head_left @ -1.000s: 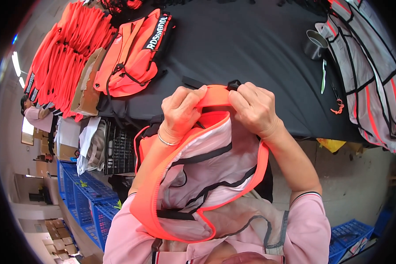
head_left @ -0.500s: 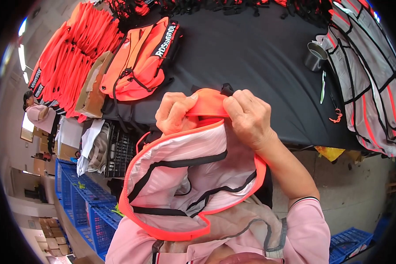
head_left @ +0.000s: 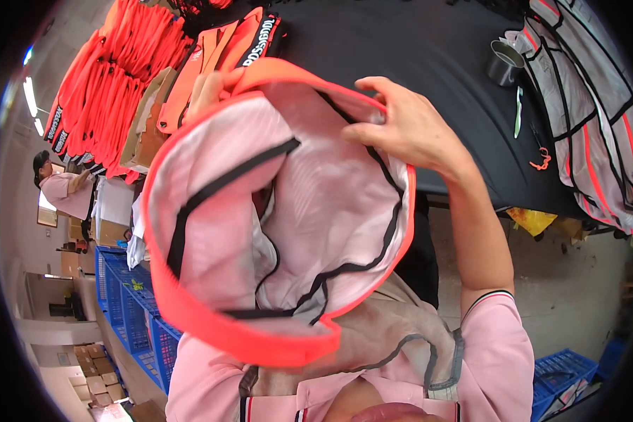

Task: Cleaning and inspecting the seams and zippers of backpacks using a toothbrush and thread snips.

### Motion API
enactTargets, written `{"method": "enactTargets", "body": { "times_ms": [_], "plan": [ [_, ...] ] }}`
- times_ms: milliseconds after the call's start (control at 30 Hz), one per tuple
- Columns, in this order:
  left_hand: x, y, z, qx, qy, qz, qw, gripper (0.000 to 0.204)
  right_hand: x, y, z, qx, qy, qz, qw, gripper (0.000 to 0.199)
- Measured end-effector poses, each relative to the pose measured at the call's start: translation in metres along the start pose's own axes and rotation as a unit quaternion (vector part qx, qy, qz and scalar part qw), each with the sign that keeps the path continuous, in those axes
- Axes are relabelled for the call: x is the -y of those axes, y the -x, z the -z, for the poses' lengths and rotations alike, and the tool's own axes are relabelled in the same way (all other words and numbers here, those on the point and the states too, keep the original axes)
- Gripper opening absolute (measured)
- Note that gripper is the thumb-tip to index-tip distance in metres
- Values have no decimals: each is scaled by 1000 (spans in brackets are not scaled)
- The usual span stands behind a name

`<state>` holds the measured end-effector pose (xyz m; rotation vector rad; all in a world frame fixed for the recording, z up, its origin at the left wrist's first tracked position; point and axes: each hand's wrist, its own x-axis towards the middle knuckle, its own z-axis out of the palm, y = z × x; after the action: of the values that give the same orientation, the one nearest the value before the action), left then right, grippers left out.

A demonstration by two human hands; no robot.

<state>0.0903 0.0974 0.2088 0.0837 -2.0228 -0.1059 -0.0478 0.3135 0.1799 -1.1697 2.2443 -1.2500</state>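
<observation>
An orange backpack panel or bag body [head_left: 239, 342] hangs wide open in front of me, its pale lining [head_left: 316, 197] crossed by black binding tape. My left hand [head_left: 209, 93] grips its far left rim; the bag hides most of that hand, leaving some fingers showing. At the far right rim is my right hand [head_left: 418, 130], thumb and fingers apart, the thumb over the lining and the fingers at the rim's outer side. Past the rim, a finished orange backpack [head_left: 221, 49] lies on the black-covered table [head_left: 450, 84], partly covered by the bag.
Stacked orange bags [head_left: 119, 84] stand beside a cardboard box [head_left: 148, 119] at far left. A metal cup [head_left: 505, 65] and grey pieces with black trim [head_left: 584, 119] lie at right. Blue crates [head_left: 137, 302] line the left floor. A co-worker [head_left: 67, 186] is farther off.
The bag's mouth has spread wider and turned up toward me. My hands have moved apart and away from me; the right one has loosened from its pinch on the rim.
</observation>
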Motion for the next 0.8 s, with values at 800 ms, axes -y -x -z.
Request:
{"method": "enactTargets", "body": {
  "times_ms": [800],
  "plan": [
    [-31,-69,-147,367,286,-33,885,64,-97,10,101,-40,-241,169,955,32]
  ]
}}
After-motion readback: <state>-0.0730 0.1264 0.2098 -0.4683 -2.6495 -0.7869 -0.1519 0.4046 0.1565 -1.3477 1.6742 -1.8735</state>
